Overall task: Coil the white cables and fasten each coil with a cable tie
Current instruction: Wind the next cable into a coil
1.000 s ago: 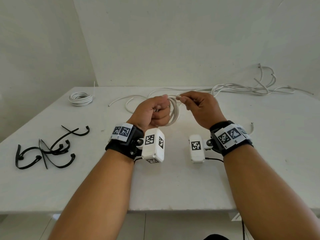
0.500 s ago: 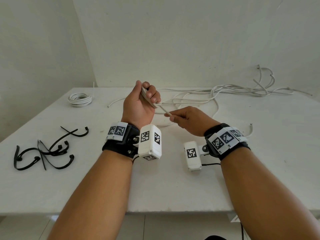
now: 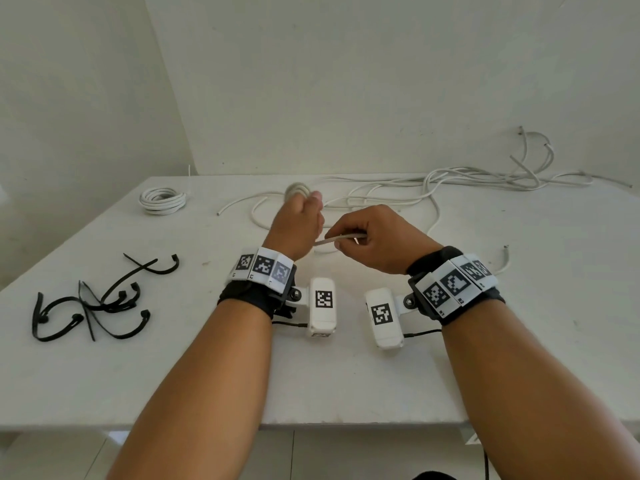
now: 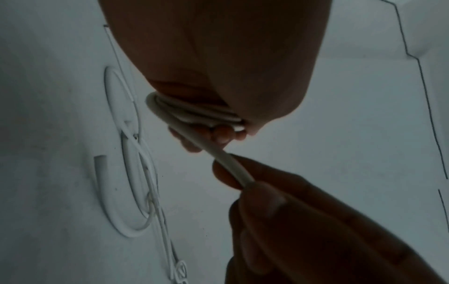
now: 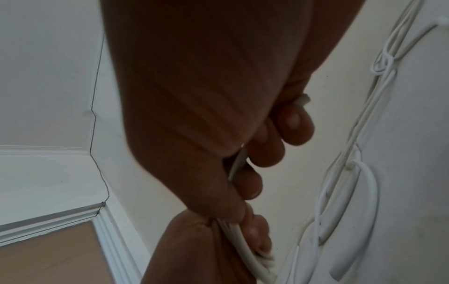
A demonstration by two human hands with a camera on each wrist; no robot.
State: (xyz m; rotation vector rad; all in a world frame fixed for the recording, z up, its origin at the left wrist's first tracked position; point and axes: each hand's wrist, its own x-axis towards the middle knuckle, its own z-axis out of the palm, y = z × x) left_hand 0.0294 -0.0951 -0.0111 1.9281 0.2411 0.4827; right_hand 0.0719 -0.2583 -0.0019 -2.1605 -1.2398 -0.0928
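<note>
My left hand is raised above the middle of the table, its grip curled tight around a small bundle of white loops, the coil I am building; part of it shows blurred above my knuckles in the head view. From that coil one free strand of white cable runs a short way rightward and toward me into my right hand, whose thumb and fingertips pinch it. The strand's long axis lies nearly level, joining the two hands, which are just beside each other. I judge the next wrap must carry this strand back around the left hand. Both forearms reach forward, wrists lifted. The unwound cable trails to the far right. A finished coil and black cable ties lie left.
</note>
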